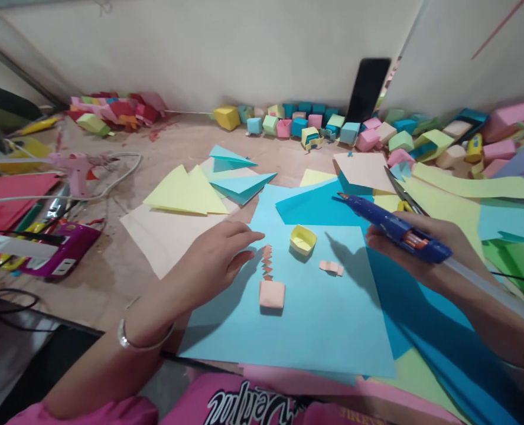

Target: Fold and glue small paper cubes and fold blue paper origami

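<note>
My right hand [430, 236] grips a blue hot glue gun [394, 227], its nozzle pointing to the upper left and a clear glue stick [492, 289] trailing from its back. Fingers apart and holding nothing, my left hand [220, 254] hovers beside a zigzag-folded peach paper strip [267, 262]. Just below that strip is a small peach paper box [272, 294]. A tiny yellow paper box [303, 239], open at the top, and a small folded peach piece [331, 268] lie to its right. All rest on a light blue paper sheet [288, 342].
Folded yellow paper [179, 192] and blue paper [244, 184] lie beyond my left hand. A pink glue gun [76, 168] with a white cord and a purple power strip [69, 251] are at left. Several paper cubes [299, 127] and a phone [368, 88] line the wall. Scissors [406, 203] lie right.
</note>
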`<state>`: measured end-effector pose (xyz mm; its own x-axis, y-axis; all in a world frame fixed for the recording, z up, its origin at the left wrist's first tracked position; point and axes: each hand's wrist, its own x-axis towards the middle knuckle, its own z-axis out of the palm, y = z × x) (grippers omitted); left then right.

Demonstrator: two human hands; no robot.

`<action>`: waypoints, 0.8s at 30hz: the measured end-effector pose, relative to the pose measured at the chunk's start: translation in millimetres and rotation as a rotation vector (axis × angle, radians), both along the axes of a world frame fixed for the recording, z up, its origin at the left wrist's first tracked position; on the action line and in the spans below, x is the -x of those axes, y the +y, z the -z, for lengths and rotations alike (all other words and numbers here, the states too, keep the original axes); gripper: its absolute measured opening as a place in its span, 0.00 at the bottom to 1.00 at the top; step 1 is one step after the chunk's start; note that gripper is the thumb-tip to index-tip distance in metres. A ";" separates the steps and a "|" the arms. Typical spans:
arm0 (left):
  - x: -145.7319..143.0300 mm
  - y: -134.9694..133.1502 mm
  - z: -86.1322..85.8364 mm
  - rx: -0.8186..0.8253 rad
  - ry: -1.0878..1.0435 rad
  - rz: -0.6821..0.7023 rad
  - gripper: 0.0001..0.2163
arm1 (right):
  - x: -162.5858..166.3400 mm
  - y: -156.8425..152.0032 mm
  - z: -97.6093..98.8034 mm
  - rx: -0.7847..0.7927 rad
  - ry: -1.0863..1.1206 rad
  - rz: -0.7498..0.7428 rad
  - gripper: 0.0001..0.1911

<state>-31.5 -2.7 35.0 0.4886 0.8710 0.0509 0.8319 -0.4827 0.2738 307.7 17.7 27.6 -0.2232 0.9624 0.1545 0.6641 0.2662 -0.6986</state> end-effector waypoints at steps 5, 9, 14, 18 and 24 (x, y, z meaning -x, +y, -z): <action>-17.3 4.9 3.1 0.190 0.055 -0.257 0.16 | 2.1 -3.5 10.0 0.092 0.126 -0.058 0.11; -36.5 4.8 12.3 0.306 -0.032 -0.282 0.13 | 8.8 -10.7 10.0 0.244 0.199 -0.050 0.11; -36.7 3.1 11.9 0.367 -0.380 -0.263 0.13 | 16.2 -20.7 -4.9 0.393 0.234 -0.133 0.10; -31.1 2.4 9.1 0.467 -0.626 -0.266 0.09 | 20.5 -26.7 -11.2 0.358 0.188 -0.218 0.13; -38.6 -1.4 4.7 0.604 -0.712 -0.273 0.07 | 30.6 -33.3 -5.3 0.344 0.114 -0.227 0.18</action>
